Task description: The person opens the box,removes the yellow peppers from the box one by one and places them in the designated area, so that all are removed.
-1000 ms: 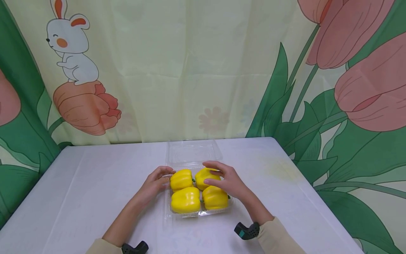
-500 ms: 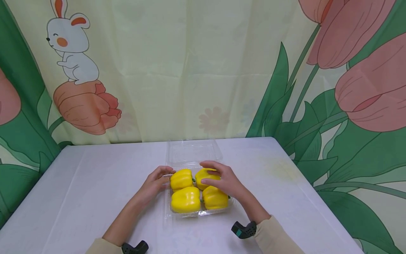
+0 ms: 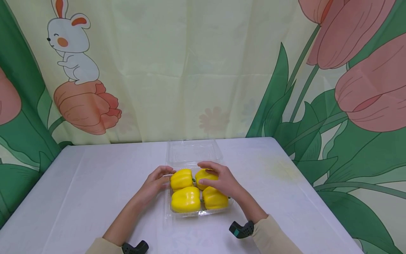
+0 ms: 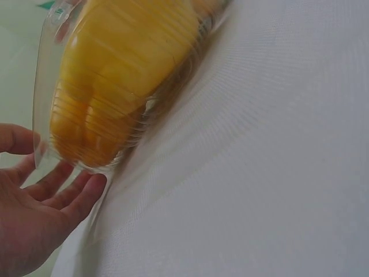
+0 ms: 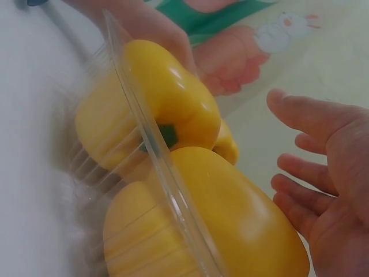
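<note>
Your left hand [image 3: 155, 179], fingers apart, touches the clear box [image 3: 199, 213] at nine o'clock; your right hand [image 3: 224, 179], fingers apart, hovers at two. Four yellow peppers [image 3: 185, 200] sit inside.

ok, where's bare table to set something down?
Free: white table between left hand and left edge, and between right hand and right edge; smaller patch nearside of the clear container. Crowded: the middle, where the container holds four yellow peppers, the open lid behind and both hands close in.
</note>
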{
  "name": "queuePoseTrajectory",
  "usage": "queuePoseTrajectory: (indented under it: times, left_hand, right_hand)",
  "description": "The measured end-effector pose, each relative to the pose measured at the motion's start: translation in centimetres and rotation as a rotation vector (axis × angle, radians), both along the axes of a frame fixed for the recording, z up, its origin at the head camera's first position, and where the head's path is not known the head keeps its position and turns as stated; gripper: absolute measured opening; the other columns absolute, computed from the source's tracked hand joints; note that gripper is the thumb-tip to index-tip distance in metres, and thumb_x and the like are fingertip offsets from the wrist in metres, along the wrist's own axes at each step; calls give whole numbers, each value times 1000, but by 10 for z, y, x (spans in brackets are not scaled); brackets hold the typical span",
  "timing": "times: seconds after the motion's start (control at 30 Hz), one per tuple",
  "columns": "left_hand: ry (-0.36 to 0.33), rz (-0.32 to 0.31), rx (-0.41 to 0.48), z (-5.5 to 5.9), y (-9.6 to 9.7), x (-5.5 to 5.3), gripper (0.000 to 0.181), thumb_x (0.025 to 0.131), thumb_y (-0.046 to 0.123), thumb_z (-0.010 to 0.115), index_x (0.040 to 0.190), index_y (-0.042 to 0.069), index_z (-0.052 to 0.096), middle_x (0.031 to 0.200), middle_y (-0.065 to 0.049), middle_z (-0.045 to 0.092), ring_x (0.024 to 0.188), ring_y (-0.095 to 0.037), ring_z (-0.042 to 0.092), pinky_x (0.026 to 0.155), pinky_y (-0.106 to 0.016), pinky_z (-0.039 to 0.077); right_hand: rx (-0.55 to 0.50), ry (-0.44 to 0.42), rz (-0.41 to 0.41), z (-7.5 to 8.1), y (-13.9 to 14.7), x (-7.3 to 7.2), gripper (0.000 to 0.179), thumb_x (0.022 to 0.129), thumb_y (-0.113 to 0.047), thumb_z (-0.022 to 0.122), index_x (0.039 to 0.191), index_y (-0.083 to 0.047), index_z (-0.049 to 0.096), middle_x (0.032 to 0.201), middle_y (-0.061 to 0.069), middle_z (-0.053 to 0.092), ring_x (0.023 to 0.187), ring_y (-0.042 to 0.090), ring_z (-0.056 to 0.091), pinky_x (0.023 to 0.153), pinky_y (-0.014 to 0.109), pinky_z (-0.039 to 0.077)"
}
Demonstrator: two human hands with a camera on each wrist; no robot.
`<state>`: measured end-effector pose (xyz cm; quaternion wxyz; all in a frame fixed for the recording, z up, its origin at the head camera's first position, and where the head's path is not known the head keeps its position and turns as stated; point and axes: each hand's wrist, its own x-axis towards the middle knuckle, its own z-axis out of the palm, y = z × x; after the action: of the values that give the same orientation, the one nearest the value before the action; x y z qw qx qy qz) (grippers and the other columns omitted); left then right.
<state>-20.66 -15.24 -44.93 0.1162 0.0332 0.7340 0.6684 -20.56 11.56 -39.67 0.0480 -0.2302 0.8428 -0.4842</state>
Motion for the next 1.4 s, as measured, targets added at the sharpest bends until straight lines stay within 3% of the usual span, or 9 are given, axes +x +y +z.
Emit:
queuePoseTrajectory:
  times: [0.33,0.6,1.07,1.4]
  left_hand:
    - [3,-1,6,0,0,1,30,97,13,47,127,11,49,136,-8,54,121,-24,53,98,-37,51]
    - [12,-6,6,0,0,1,31,97,12,48,128,9,48,137,-10,53,122,-24,53,99,-36,50]
    - [-1,6,-12,-1,0,0,31,96,14,49,127,13,50,136,-7,54,123,-24,52,101,-39,49]
    - [-1,5,-21,0,0,0,32,96,16,50,128,14,49,137,-6,54,124,-24,52,103,-41,47]
  right_hand:
    - [-4,-2,0,-2,-4,-2,51,85,-16,74,133,-17,56,135,2,59,128,27,53,107,41,43]
    - [18,-7,-7,-1,-9,-2,51,85,-24,74,132,-20,56,135,5,59,126,28,55,107,42,44]
    - [18,-1,13,-1,-16,-3,50,85,-22,74,132,-16,57,135,10,59,126,33,54,107,45,43]
    - [64,-30,-9,0,-20,-4,52,85,-25,74,133,-19,56,136,4,58,127,31,54,107,44,43]
